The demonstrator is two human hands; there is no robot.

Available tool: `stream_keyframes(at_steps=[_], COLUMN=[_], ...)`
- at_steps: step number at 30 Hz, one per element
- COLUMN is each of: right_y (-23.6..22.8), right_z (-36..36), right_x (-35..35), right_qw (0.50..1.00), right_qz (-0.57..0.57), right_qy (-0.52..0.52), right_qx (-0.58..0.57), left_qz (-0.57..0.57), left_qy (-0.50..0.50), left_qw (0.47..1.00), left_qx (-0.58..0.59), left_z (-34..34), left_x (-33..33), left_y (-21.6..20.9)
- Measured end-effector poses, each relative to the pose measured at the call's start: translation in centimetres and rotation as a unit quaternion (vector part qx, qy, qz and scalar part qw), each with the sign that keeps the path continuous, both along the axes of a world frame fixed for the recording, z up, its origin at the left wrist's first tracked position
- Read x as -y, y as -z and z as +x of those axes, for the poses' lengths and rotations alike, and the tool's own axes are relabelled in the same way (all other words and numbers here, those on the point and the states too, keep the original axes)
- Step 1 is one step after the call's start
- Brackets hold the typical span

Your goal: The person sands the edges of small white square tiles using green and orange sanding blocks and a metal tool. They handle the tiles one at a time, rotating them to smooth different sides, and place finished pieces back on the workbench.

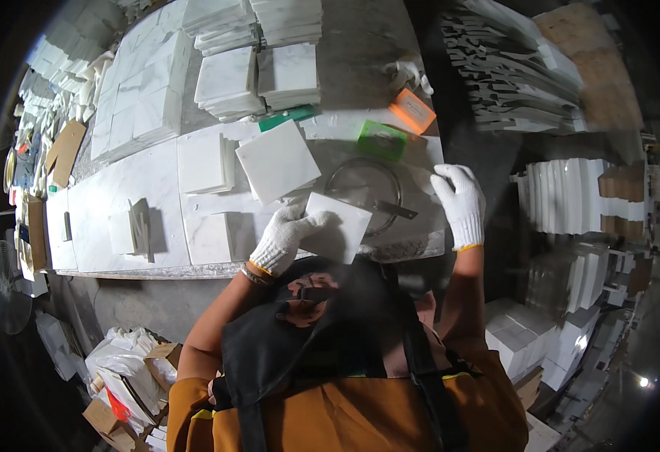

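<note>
My left hand (283, 239), in a white knit glove, grips a square white marble-look tile (343, 226) by its left edge at the front of the table. My right hand (459, 205), gloved the same way, is raised by the table's right edge, apart from the tile. Its fingers are stretched out and I see nothing in them. A larger square tile (278, 160) lies tilted just beyond my left hand, on others. Right of the held tile are a round metal ring (400, 188) and a dark flat metal piece (395, 209).
Green (382, 140) and orange (413, 111) blocks lie toward the table's far right. Stacked tiles (288, 69) stand at the back, with large slabs (137, 105) to the left. Off the right edge are rows of upright tiles (563, 196). A box of scraps (130, 377) sits lower left.
</note>
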State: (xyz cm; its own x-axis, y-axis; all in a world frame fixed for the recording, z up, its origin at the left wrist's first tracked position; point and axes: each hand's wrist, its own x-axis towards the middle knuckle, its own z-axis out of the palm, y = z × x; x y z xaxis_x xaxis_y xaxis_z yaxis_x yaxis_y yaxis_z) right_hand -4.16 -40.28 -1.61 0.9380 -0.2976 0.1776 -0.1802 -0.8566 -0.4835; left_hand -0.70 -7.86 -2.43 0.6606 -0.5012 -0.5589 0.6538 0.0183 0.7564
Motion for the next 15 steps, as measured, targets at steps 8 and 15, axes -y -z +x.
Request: stream_keyframes(at_steps=[8, 15], right_y=[3.2, 3.8], right_z=[3.0, 1.8], right_x=[1.1, 0.9], right_qw=[0.987, 0.965], right_qz=[-0.109, -0.09], right_qy=[-0.009, 0.012], right_qx=[-0.119, -0.246], left_qz=[0.006, 0.022], left_qy=[-0.002, 0.013], left_qw=[1.0, 0.999], left_qx=[0.029, 0.037], left_z=[-0.1, -0.2], left_x=[0.3, -0.4], left_y=[0.1, 1.1])
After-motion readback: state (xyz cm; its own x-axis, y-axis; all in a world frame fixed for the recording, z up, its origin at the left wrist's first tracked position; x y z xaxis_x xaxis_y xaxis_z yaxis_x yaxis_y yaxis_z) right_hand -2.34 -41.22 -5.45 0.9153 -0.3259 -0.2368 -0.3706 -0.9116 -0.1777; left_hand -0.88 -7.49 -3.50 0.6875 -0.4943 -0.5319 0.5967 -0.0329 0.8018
